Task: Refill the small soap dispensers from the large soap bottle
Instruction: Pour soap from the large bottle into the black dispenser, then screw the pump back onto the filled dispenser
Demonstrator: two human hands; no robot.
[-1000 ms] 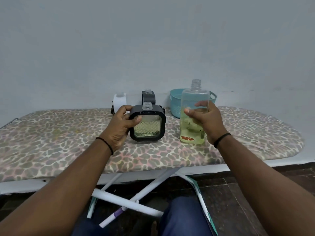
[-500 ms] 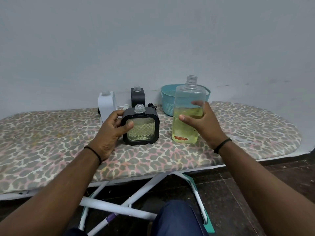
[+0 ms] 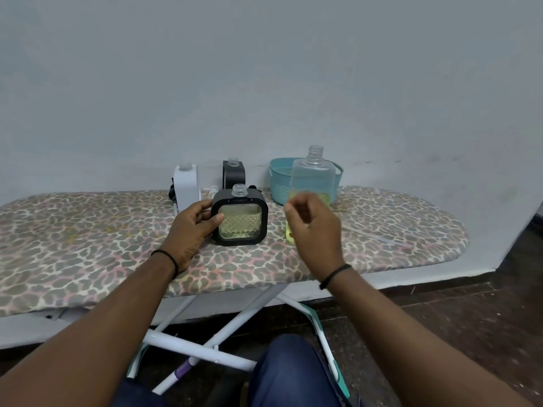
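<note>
Left hand (image 3: 195, 223) gripping black square dispenser (image 3: 239, 219) upright on ironing board (image 3: 88, 239), right hand (image 3: 313, 227) blurred, loosely curled, holding nothing, before uncapped soap bottle (image 3: 313, 179)

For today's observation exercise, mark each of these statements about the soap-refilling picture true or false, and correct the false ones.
1. The left hand holds the black square dispenser by its side. True.
2. The right hand grips the large soap bottle. False: the hand is blurred in front of the bottle, fingers loosely curled, and seems to hold nothing.
3. The large soap bottle has no cap on. True.
4. The teal basket stands at the near edge of the ironing board. False: it stands at the back, by the wall, behind the bottle.
5. The white dispenser lies on its side. False: it stands upright.
</note>
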